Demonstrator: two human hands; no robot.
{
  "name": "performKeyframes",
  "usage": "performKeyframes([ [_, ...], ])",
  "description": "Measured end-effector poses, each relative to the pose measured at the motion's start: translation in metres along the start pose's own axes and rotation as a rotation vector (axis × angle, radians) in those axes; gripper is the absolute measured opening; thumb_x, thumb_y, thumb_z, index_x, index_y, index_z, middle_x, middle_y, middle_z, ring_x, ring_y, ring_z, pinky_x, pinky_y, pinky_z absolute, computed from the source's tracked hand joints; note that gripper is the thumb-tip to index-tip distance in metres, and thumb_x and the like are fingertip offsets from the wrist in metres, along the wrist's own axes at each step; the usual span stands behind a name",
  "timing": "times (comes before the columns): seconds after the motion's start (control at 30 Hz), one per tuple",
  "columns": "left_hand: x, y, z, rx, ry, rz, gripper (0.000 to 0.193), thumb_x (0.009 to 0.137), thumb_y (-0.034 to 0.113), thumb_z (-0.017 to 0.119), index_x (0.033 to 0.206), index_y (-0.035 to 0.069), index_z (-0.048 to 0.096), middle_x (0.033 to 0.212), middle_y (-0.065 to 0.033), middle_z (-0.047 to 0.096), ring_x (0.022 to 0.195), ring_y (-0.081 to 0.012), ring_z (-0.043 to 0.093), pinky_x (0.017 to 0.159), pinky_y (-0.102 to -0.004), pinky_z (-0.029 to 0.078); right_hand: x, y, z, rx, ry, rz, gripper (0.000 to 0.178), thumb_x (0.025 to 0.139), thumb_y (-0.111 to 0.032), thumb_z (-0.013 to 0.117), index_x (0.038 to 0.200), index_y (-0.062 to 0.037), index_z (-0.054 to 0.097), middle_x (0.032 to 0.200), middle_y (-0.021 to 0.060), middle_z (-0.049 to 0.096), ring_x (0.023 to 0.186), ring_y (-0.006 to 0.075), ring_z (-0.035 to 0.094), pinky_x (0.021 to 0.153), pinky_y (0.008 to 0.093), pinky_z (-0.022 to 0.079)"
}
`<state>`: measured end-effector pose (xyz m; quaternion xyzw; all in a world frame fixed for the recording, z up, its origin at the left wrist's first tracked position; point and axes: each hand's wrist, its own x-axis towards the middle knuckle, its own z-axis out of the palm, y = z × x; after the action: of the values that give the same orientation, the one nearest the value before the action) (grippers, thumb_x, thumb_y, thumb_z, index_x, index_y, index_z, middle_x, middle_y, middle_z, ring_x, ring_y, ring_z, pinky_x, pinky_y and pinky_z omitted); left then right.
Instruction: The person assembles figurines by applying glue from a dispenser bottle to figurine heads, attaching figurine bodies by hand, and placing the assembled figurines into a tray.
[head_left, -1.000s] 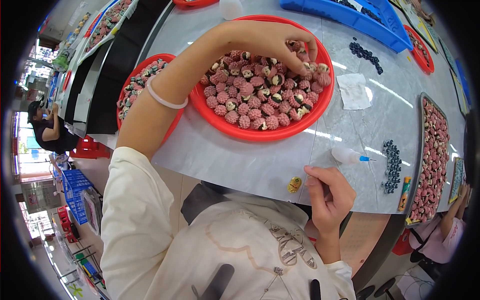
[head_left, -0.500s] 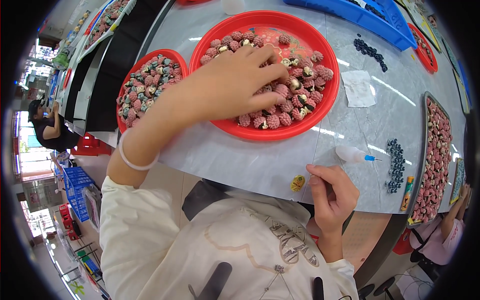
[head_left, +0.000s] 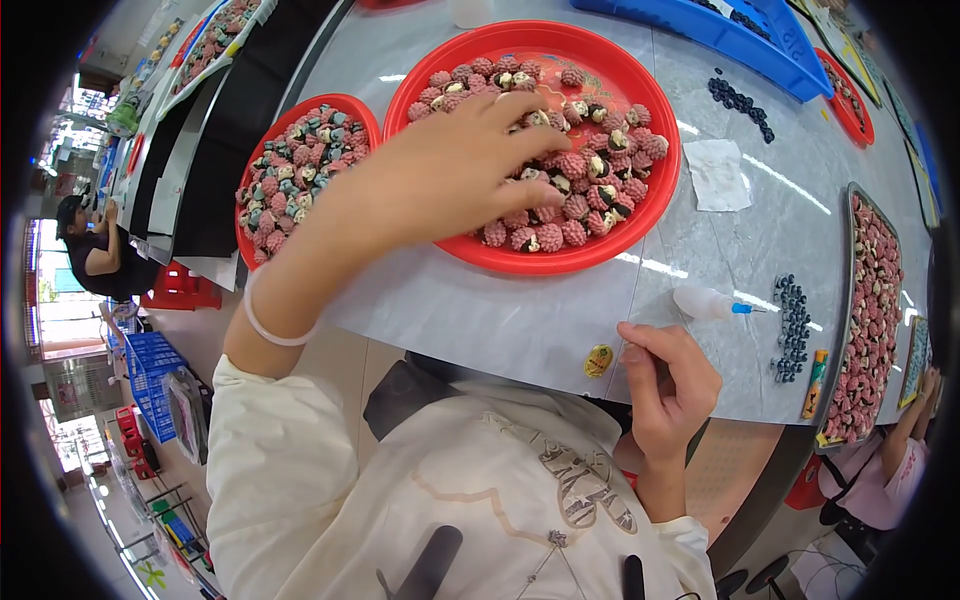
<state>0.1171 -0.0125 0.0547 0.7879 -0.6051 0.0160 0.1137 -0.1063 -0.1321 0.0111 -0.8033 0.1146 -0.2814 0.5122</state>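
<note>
A round red tray [head_left: 560, 264] holds many small pink knobbly pieces [head_left: 550, 237], several with cream and black parts. My left hand [head_left: 475, 160] lies over them with its fingers spread and bent down, fingertips among the pieces; what lies under the palm is hidden. My right hand [head_left: 672, 385] is at the table's near edge, thumb and forefinger brought together and the other fingers curled. Whether it pinches something small, I cannot make out. Close by are a white squeeze bottle [head_left: 700, 302] with a blue needle tip, lying on its side, and an oval gold sticker [head_left: 598, 361].
A second red tray [head_left: 243, 200] of pink and grey-blue pieces stands left. Dark bead-like parts [head_left: 792, 330], a white tissue [head_left: 718, 175], a glue tube [head_left: 815, 384] and a long metal tray [head_left: 850, 260] of pink pieces are right. A blue crate [head_left: 700, 35] stands behind.
My left hand has shifted slightly among the pieces, its fingers spreading and the thumb moving back a little. My right hand keeps nearly the same pose.
</note>
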Motion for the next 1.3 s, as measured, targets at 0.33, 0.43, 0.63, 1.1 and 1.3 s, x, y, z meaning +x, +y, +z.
performKeyframes([
  [0.33,0.053,-0.061,-0.007,-0.138,-0.045,-0.094,0.032,0.087,0.032,0.046,0.101,0.005,0.056,0.101,-0.0094,0.054,0.096,-0.0225,0.05,0.083,-0.0324,0.04,0.001,-0.003,0.0,-0.006,-0.004,0.0,0.017,0.07,0.007,0.056,0.084,0.001,0.062,0.06,0.0039,0.052,0.048,0.0062,0.041,0.043,0.0186,0.026],
  [0.43,0.057,-0.063,0.016,-0.01,0.026,-0.058,0.033,0.086,0.033,0.046,0.099,0.005,0.056,0.102,-0.0094,0.052,0.099,-0.024,0.047,0.085,-0.035,0.038,0.001,0.0,0.0,-0.01,0.008,-0.005,0.016,0.07,0.007,0.057,0.084,0.0007,0.062,0.059,0.0032,0.052,0.047,0.0054,0.04,0.043,0.0184,0.024],
  [0.63,0.053,-0.047,0.017,-0.005,-0.028,-0.163,0.035,0.083,0.037,0.048,0.099,0.007,0.056,0.1,-0.0103,0.05,0.095,-0.0265,0.046,0.082,-0.0361,0.038,0.002,0.001,0.0,-0.009,0.006,0.003,0.015,0.071,0.006,0.057,0.084,0.0007,0.063,0.059,0.0022,0.05,0.046,0.0049,0.038,0.042,0.0185,0.023],
  [1.1,0.052,-0.048,0.013,-0.163,-0.062,-0.201,0.031,0.08,0.034,0.053,0.09,0.005,0.049,0.085,-0.0076,0.048,0.08,-0.0194,0.051,0.073,-0.0298,0.04,0.001,0.001,-0.001,-0.014,-0.004,0.01,0.014,0.072,0.005,0.057,0.084,0.0,0.063,0.059,0.0031,0.051,0.047,0.0058,0.04,0.042,0.0188,0.024],
  [1.3,0.05,-0.043,0.009,-0.737,-0.153,-0.235,0.021,0.083,0.022,0.051,0.094,0.005,0.052,0.081,-0.0016,0.05,0.073,-0.0074,0.052,0.066,-0.0228,0.041,0.002,0.0,-0.001,-0.011,-0.025,0.023,0.014,0.072,0.005,0.057,0.083,0.0006,0.062,0.059,0.0032,0.051,0.048,0.0059,0.04,0.043,0.0188,0.025],
])
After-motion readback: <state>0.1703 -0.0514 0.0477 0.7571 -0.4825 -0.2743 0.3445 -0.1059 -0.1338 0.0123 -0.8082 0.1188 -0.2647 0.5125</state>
